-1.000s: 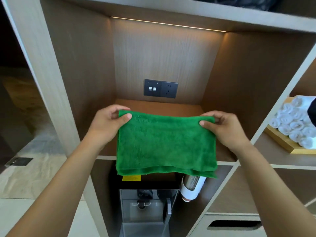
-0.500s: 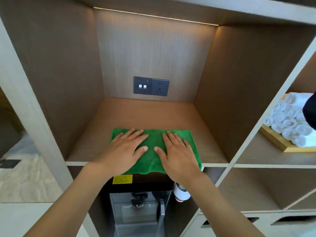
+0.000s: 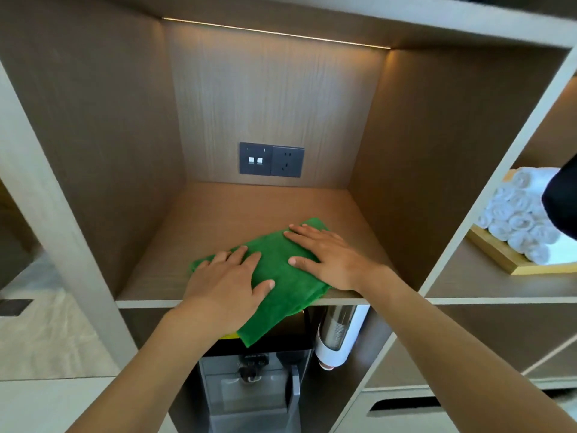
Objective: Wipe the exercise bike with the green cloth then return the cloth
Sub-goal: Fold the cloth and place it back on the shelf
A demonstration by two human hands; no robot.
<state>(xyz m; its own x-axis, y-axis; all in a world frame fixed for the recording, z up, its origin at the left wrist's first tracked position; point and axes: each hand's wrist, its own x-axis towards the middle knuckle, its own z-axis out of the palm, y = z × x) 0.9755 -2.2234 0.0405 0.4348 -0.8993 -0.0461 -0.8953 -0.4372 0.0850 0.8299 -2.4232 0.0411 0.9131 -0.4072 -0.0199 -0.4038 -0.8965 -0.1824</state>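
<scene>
The folded green cloth (image 3: 278, 276) lies on the wooden shelf (image 3: 249, 214) of an open cubby, turned at an angle, with one corner hanging over the front edge. My left hand (image 3: 228, 285) presses flat on its near left part, fingers spread. My right hand (image 3: 327, 257) lies flat on its far right part, fingers spread too. Neither hand grips the cloth. The exercise bike is not in view.
A dark socket panel (image 3: 271, 160) sits on the cubby's back wall. Below the shelf stand a water dispenser (image 3: 249, 385) and a cup holder (image 3: 335, 335). Rolled white towels (image 3: 524, 220) fill a wooden tray (image 3: 499, 257) in the cubby to the right.
One second ago both hands held the cloth up by its top corners. Then it was laid flat on the shelf. Since then it has turned at an angle, one corner over the edge.
</scene>
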